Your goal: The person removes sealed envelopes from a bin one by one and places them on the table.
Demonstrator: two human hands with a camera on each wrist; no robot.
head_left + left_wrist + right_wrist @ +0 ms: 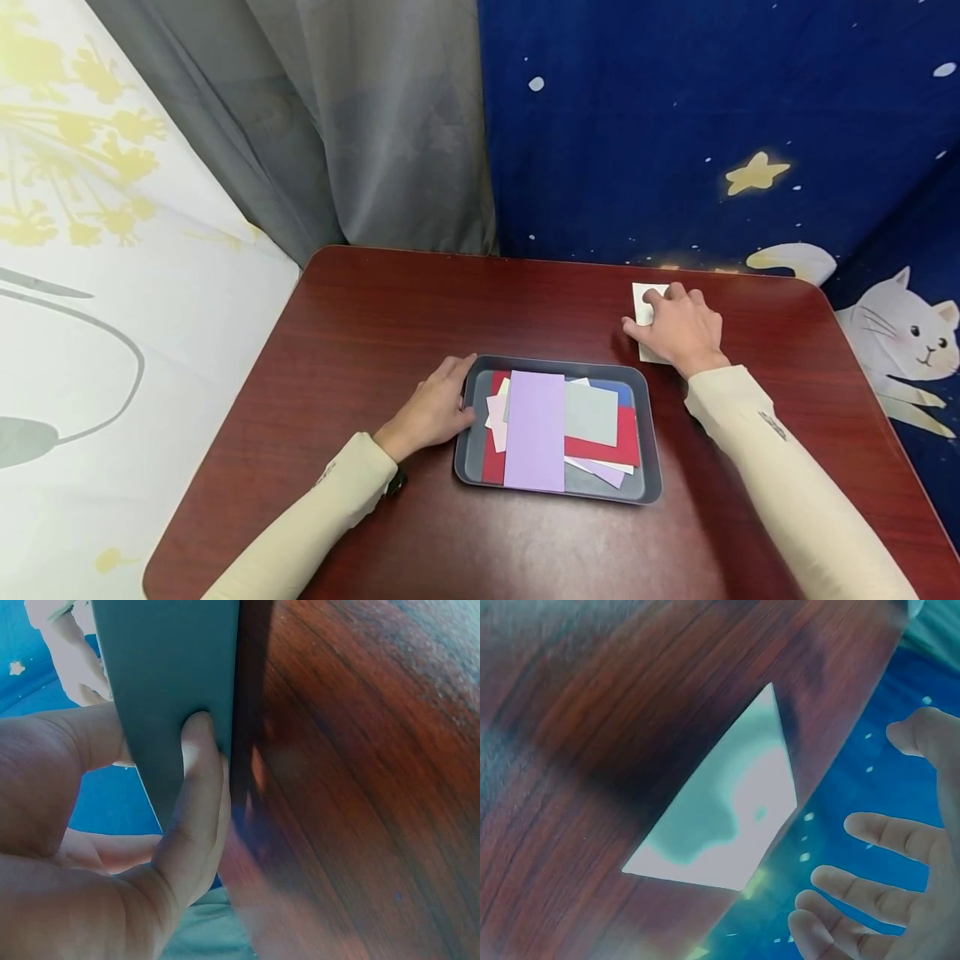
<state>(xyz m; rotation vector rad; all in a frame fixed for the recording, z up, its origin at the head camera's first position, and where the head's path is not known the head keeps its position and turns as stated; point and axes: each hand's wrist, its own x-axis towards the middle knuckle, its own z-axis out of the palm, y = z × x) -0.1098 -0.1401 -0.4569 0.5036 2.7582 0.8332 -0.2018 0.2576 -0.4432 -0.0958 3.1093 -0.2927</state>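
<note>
A dark grey tray [651, 433] lies on the table in the head view. Its left side is held by my left hand [431, 410]; in the left wrist view one finger presses the outer wall [166, 660] and the thumb reaches over the rim. Inside the tray, a lilac card [535, 433] lies across red cards [600, 450], a pale grey-green card [592, 414] and several others. Over a cream card [642, 310] beyond the tray's right corner hovers my right hand [681, 327]. The right wrist view shows its fingers spread, apart from the card [727, 817].
The reddish-brown wooden table [360, 333] has rounded corners. Behind it hang a grey curtain [405, 125] and a blue starry curtain [637, 150]. A white patterned cloth [150, 333] borders the left side, and a printed cat [911, 333] shows at the right.
</note>
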